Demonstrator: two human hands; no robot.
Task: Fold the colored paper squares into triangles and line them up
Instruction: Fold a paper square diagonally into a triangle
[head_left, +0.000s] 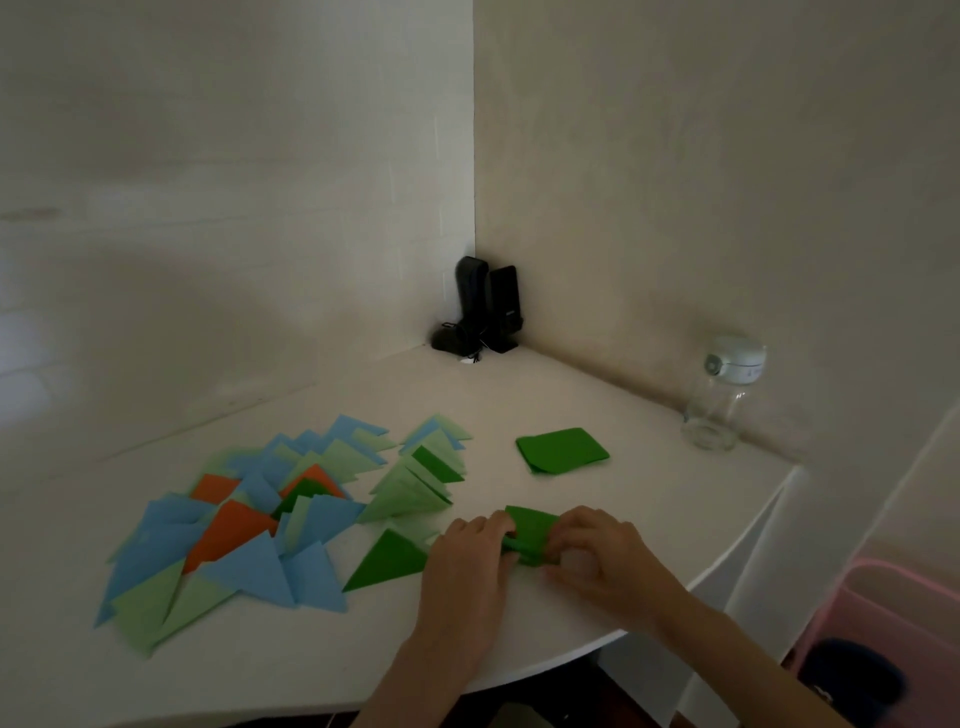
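Both hands are seen nearest the camera, at the front of the white table (519, 395): the left hand (467, 558) and the right hand (597, 558) are curled onto a dark green sheet (530, 525), which is pinched between them and appears partly folded, its crease not yet pressed flat. Just left of it a finished dark green triangle (387, 566) is laid flat. Further left, many blue, light green and orange triangles (234, 535) are spread in an overlapping heap rather than a tidy line. Behind the hands a small stack of unfolded green squares (562, 450) is left waiting. Most of the folding is judged done; the stack and the lining-up remain.
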